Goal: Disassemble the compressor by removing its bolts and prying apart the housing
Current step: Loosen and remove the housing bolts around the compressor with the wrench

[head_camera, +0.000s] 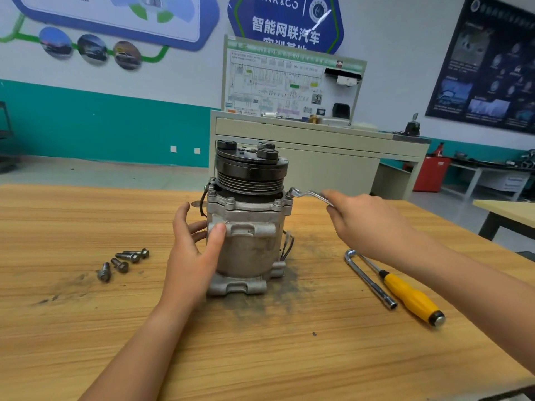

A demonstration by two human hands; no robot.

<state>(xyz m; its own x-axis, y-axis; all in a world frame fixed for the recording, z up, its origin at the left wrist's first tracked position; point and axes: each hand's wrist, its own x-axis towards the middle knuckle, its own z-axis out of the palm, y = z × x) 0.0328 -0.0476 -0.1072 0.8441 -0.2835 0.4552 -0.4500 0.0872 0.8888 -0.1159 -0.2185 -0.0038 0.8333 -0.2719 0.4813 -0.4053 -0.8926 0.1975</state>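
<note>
The grey metal compressor [249, 241] stands upright on the wooden table [260, 342], its black pulley [251, 169] on top. My left hand [192, 250] wraps the left side of the housing, thumb across the front and fingers round the side. My right hand [364, 224] grips the handle of a silver offset wrench [307, 194]. The wrench's ring end sits on a bolt at the upper right flange [291, 195]. Two more bolts [230, 200] show on the flange's front. Several removed bolts [124, 260] lie loose on the table to the left.
A silver L-shaped socket wrench [369, 280] and a yellow-handled screwdriver [411, 296] lie to the right of the compressor. Dark grime marks the table around its base. A beige training bench [318, 140] stands behind the table, and another table corner [503, 209] is at right.
</note>
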